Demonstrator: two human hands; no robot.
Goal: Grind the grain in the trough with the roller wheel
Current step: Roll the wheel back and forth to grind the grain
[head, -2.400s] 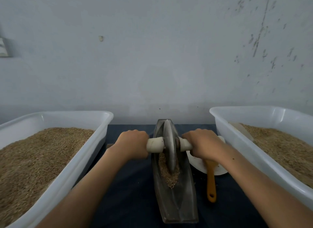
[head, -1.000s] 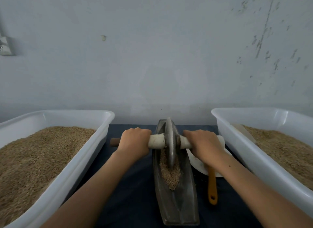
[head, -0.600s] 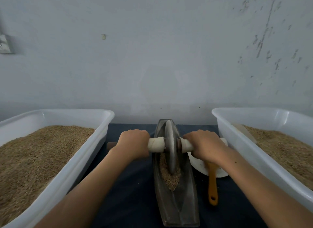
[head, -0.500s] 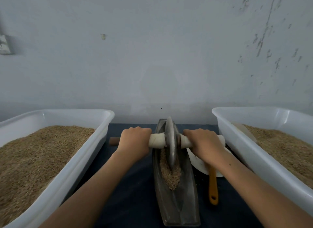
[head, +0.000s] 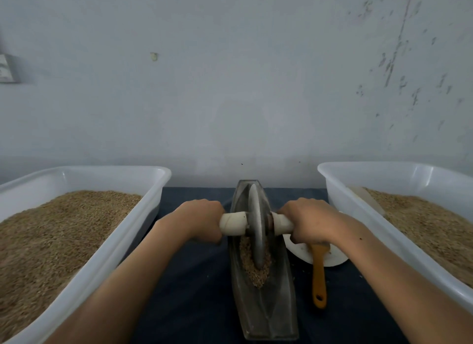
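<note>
Grinding post: a person leans over the bench (head: 194,279), draped in dark blue cloth, both bare forearms reaching forward.
Trough: a long, narrow, boat-shaped grey metal trough (head: 266,315) lies along the middle of the bench, its far tip near the bench's back edge by the pale wall, its near end close to the front edge.
Wheel: a thin grey metal roller wheel (head: 256,226) stands upright on edge in the far half of the trough, a white-wrapped axle handle (head: 233,223) sticking out to each side.
Grain: a small heap of tan crushed grain (head: 253,269) sits in the trough groove, around and just in front of the wheel's lower rim.
Left hand: the left hand (head: 198,219) has its grip curled round the left handle, knuckles up.
Right hand: the right hand (head: 308,219) has its grip wrapped round the right handle the same way.
Left tub: a large white plastic tub (head: 143,215) filled with brown grain fills the bench's left side.
Right tub: a matching white tub (head: 358,213), also holding grain, runs along the right side.
Beside the trough: a white round plate (head: 332,258) lies between trough and right tub, partly under the right wrist; an orange-handled brush (head: 319,277) rests on it, handle pointing toward the front edge.
</note>
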